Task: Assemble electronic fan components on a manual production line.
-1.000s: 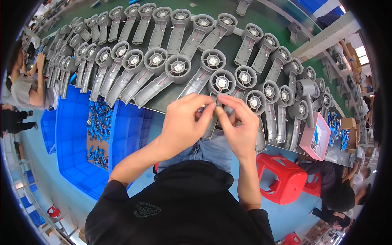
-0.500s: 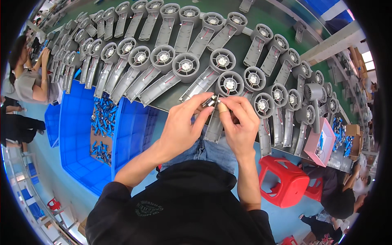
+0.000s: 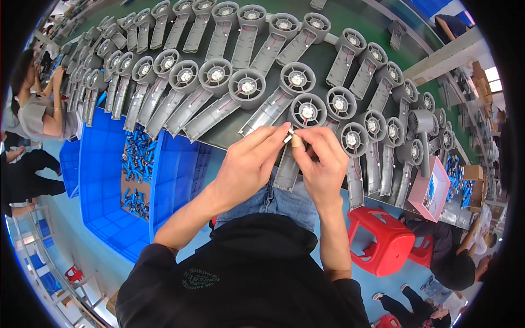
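1. The view sits closer than a second ago — both hands stay together over the table edge, the rows of grey fan housings (image 3: 246,90) unmoved.
2. A small pale part (image 3: 288,135), details too small to tell, sits pinched between the fingertips, just above a grey housing handle (image 3: 285,169).
3. Left hand (image 3: 249,164) and right hand (image 3: 322,161) — fingers closed on the part, wrists bent inward.

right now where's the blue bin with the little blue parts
In the head view the blue bin sits at the person's left, below the table edge and the rows of grey fan housings, beside the left forearm.
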Tool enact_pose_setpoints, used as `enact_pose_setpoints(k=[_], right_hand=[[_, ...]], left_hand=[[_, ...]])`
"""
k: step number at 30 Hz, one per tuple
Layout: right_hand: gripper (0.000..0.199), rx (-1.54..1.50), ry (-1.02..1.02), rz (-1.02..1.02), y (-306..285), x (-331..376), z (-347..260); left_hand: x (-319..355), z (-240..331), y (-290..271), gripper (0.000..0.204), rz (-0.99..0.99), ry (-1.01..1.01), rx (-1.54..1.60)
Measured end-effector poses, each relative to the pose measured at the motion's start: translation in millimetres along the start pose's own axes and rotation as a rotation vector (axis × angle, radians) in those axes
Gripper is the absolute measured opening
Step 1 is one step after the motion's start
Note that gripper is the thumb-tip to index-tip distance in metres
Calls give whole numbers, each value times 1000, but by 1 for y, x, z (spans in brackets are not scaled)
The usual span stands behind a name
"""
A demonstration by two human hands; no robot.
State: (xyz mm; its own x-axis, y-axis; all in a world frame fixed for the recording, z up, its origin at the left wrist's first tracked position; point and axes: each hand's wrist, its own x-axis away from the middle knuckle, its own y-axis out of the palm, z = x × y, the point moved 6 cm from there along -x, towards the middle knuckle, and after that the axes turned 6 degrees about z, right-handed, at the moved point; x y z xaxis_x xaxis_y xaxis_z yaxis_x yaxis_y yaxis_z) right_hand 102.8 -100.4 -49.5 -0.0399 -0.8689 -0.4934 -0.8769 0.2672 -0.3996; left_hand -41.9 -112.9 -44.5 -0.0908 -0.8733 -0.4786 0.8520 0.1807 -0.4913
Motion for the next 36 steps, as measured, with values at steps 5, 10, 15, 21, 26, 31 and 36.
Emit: enact_pose_setpoints(k=[5,10,15,21,26,31,36], right_hand=[[12,-19,25,-42,1,-4,0],[14,37,-45,-70,0,-9,-4],[15,-13,-47,0,2,-4,-2],[16,45,-203,-11,4,-6,-2],[17,57,-240,-16,4,-6,0],[20,95,-374,-27,5,-7,-3],[20,100,-359,-45,6,-8,-3]], left_hand=[[2,4,2,45,66,193,-181],[2,6,1,45,93,234,-200],[2,-5,-1,37,-1,63,-29],[-2,-2,-3,36,-32,64,28],[-4,-6,-4,38,-72,96,62],[-8,-4,-4,42,-108,135,18],[-9,-8,-3,41,-139,88,32]])
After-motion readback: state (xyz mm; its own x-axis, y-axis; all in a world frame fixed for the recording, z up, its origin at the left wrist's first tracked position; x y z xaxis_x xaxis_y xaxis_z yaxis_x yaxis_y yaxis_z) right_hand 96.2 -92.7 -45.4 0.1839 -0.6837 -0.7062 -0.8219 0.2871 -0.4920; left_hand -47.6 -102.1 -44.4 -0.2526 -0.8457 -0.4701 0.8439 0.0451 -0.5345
